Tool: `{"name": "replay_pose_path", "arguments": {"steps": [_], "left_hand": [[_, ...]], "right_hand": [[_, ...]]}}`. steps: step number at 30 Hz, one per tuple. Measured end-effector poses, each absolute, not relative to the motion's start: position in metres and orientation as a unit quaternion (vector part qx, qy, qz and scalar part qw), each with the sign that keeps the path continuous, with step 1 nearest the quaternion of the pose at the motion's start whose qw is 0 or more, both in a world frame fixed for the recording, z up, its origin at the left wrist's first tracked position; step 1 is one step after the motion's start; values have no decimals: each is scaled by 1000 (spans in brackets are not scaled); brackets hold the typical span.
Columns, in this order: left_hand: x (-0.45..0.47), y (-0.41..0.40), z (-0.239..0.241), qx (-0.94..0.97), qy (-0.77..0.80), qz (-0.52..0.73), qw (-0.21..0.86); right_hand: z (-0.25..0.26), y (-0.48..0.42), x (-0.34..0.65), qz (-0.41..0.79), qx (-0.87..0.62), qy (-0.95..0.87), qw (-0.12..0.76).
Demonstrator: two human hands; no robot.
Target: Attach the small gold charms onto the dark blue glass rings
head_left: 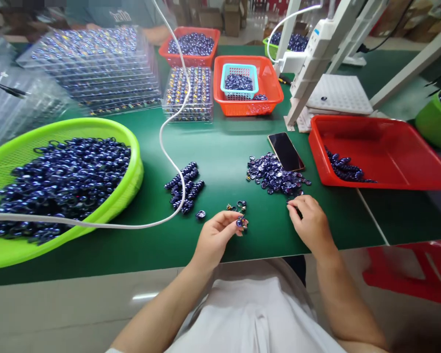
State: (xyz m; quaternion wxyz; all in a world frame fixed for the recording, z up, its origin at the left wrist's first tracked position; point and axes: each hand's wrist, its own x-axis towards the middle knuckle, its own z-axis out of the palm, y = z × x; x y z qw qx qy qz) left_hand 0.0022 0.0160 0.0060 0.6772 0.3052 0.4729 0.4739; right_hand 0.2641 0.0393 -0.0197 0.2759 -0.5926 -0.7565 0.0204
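Note:
My left hand [215, 235] is closed in a pinch around a small shiny dark blue piece [239, 222] with a bit of gold on it. Beside those fingertips, a few loose dark blue and gold pieces [241, 204] lie on the green table. My right hand [311, 220] has its thumb and forefinger together at the near edge of a pile of small round dark blue caps [272, 174]; what they pinch is too small to make out. Left of my left hand lie a single round cap [200, 214] and a small heap of dark blue stacked pieces [185, 189].
A green basket [134, 162] of dark blue rings stands left. A white cable [161, 137] loops across the table. A phone [286, 152] touches the cap pile. A red tray [389, 147], an orange basket [250, 108] and stacked clear trays [106, 83] surround the work area. Another person sits opposite.

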Motion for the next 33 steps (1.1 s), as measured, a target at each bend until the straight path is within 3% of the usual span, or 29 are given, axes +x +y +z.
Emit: {"name": "replay_pose_path", "arguments": {"steps": [7, 15, 27, 30, 33], "left_hand": [[4, 15, 6, 214, 443, 488, 721], [6, 12, 0, 192, 427, 491, 735], [10, 12, 3, 140, 443, 539, 702], [9, 11, 2, 138, 436, 535, 710], [7, 10, 1, 143, 431, 528, 718]], "right_hand": [[-7, 8, 215, 172, -544, -727, 381], [1, 2, 181, 236, -527, -696, 427], [-12, -2, 157, 94, -412, -819, 388], [-7, -1, 158, 166, -394, -798, 425], [-2, -2, 162, 321, -390, -733, 456]]}}
